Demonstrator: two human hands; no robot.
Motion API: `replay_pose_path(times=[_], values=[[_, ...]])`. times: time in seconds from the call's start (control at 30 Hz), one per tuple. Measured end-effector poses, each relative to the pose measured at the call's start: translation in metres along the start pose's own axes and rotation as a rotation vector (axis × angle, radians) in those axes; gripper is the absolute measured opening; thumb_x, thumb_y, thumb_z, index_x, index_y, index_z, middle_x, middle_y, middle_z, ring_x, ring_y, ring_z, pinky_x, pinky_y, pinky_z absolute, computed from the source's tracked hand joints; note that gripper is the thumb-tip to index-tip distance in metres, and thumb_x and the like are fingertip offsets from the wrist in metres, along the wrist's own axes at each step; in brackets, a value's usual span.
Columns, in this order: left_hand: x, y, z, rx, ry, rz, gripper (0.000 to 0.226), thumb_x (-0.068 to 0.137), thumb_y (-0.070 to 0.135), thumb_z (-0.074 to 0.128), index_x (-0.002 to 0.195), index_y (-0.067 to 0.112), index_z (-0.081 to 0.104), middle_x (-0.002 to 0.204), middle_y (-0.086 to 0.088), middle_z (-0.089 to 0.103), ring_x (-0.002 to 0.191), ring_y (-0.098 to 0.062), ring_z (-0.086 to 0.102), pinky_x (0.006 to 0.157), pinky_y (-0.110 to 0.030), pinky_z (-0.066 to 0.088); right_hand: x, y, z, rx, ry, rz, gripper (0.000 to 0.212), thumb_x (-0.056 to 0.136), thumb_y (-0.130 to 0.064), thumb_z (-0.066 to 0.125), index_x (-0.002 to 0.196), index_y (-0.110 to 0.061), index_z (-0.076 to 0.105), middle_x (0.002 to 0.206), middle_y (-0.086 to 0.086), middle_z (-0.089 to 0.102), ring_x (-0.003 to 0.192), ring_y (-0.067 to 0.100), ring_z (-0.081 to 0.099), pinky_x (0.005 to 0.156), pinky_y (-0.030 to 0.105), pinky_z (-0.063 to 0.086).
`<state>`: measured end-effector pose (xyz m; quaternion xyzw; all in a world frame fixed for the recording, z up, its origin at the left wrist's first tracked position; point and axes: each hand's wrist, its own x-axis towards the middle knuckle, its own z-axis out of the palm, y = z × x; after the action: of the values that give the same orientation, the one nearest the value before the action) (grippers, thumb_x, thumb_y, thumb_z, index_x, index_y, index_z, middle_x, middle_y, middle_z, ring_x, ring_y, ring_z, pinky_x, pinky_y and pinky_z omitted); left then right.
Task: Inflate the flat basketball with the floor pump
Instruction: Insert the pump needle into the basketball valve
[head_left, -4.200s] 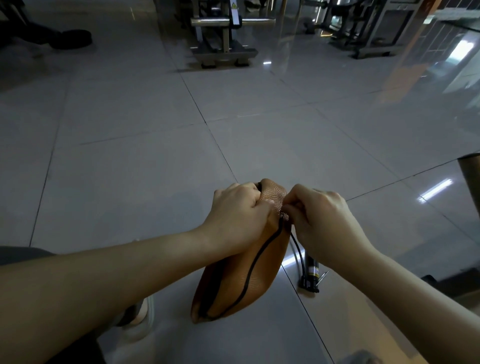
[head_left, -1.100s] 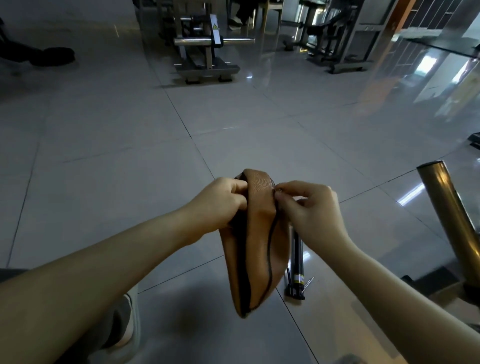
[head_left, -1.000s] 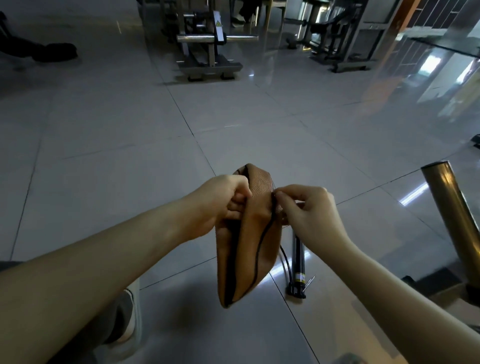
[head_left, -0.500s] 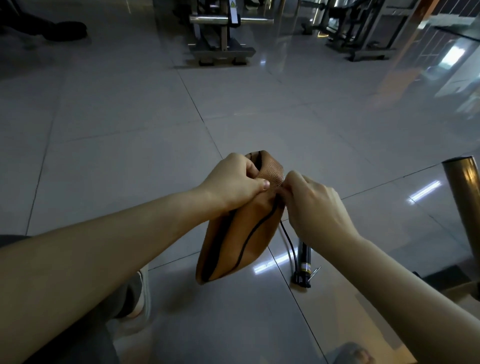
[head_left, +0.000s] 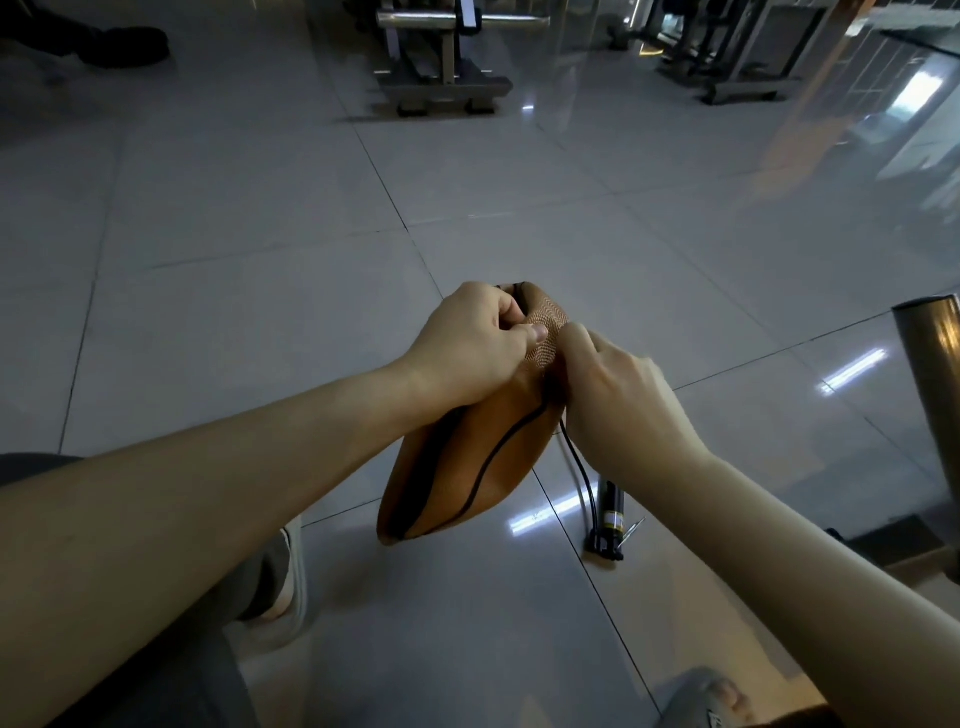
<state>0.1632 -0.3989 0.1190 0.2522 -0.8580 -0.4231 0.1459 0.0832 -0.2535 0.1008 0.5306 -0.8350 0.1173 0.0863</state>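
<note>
- The collapsed orange-brown basketball (head_left: 467, 467) with black seams is folded flat and held in the air above the glossy grey tiled floor (head_left: 260, 312). It hangs in front of the person.
- The left hand (head_left: 467, 348) grips the ball's top fold, fingers curled over the far edge and thumb pressed onto the pebbled skin.
- The right hand (head_left: 618, 395) touches the same top edge from the right. Its fingers curl in where the thin black hose (head_left: 579, 467) disappears, so it appears to pinch the hose's tip, though the fingertips are hidden.
- The ball's long axis runs from the hands down and slightly to the left, with the lower end hanging free.
- The small black floor pump (head_left: 610, 514) stands on the floor below the right forearm, nearer the right hand than the left.
- Judgement: the valve is probably under the meeting fingers, so seating the tip depends on the left hand bracing the skin there.
- A brass-coloured metal post (head_left: 930, 395) stands at the right edge.
</note>
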Motion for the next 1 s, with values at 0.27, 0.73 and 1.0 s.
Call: replay_pose_path(times=[0.27,0.73,1.0], values=[[0.002,0.001,0.005,-0.042,0.018,-0.034,0.027,0.095,0.032,0.068,0.089,0.007,0.073,0.08,-0.01,0.073,0.073,-0.015,0.069,0.062,-0.022,0.052,0.006,0.002,-0.004,0.106,-0.05,0.188,0.014,0.083,0.002,0.051,0.094,-0.006,0.046,0.066,0.003,0.042,0.058,0.03,0.045,0.048,0.034,0.033],[0.004,0.002,-0.003,-0.084,-0.048,-0.029,0.023,0.094,0.031,0.069,0.088,0.01,0.073,0.085,-0.009,0.073,0.081,-0.018,0.071,0.075,-0.033,0.058,-0.002,0.023,-0.032,0.835,0.025,0.341,0.01,0.094,-0.021,0.063,0.092,-0.011,0.065,0.075,0.004,0.068,0.055,0.024,0.068,0.053,0.037,0.058],[0.005,-0.001,0.009,-0.136,-0.076,-0.112,0.021,0.092,0.029,0.071,0.087,0.009,0.073,0.083,-0.007,0.072,0.076,-0.015,0.067,0.062,-0.027,0.049,-0.004,0.021,-0.002,0.223,0.101,0.003,0.005,0.087,-0.007,0.056,0.082,-0.007,0.058,0.078,0.003,0.057,0.063,0.026,0.053,0.058,0.043,0.048]])
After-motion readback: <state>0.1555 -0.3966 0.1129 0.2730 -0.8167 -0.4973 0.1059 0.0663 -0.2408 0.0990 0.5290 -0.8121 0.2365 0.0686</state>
